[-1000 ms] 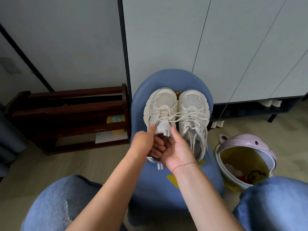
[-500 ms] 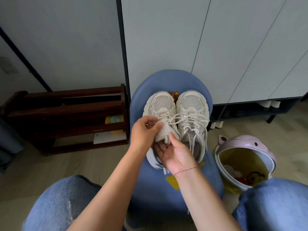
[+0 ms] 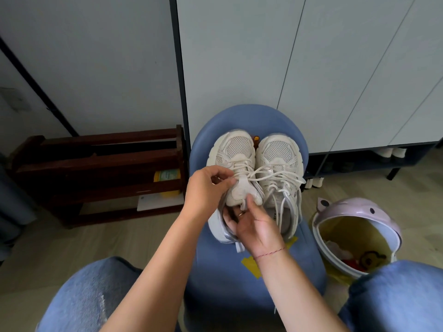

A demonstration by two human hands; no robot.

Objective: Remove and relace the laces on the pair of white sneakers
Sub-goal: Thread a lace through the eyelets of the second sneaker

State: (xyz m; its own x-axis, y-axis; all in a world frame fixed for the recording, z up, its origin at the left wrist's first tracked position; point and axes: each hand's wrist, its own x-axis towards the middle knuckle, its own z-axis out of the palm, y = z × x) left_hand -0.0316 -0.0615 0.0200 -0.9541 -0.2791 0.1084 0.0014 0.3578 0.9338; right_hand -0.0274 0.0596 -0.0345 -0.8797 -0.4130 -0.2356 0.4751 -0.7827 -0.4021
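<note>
I see the white sneakers (image 3: 279, 154) side by side atop the blue stool (image 3: 227, 295). My left hand (image 3: 206, 190) pinches a lace (image 3: 254, 175) to loosen it, I judge; my right hand (image 3: 251, 226) pinches the tongue (image 3: 239, 194), steadying the shoe.

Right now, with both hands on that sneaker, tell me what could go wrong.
1. The left hand pinches a lace that lies tangled across the other sneaker's laces; a pull may snag them.
2. Both sneakers sit on a rounded blue stool; a hard tug could slide the held sneaker off, perhaps toward the open bin.
</note>
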